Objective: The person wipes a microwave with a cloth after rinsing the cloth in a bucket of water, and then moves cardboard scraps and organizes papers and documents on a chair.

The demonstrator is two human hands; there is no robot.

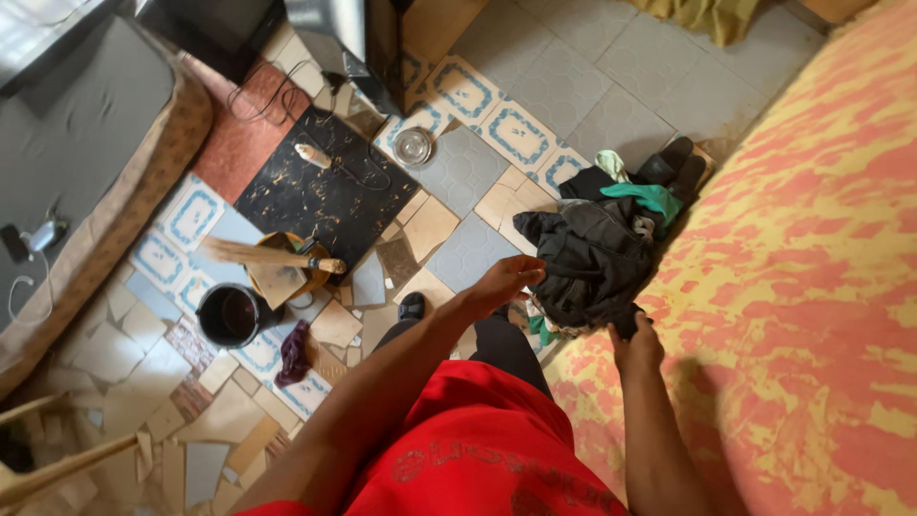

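A heap of dark clothes (pixel 592 258) lies on the tiled floor against the edge of the bed. A green garment (pixel 650 198) sits at its far side. My left hand (pixel 506 280) reaches to the heap's near left edge, fingers curled against the black fabric. My right hand (pixel 635 346) pinches the heap's lower edge beside the bed. I wear a red shirt (pixel 478 449) and dark trousers.
A bed with an orange and yellow patterned sheet (pixel 812 287) fills the right. A grey mattress (pixel 76 143) lies at left. On the patchwork floor: a dark bucket (pixel 229 313), a broom (pixel 267 256), a metal bowl (pixel 413 146), a purple cloth (pixel 294 352), dark sandals (pixel 673 162).
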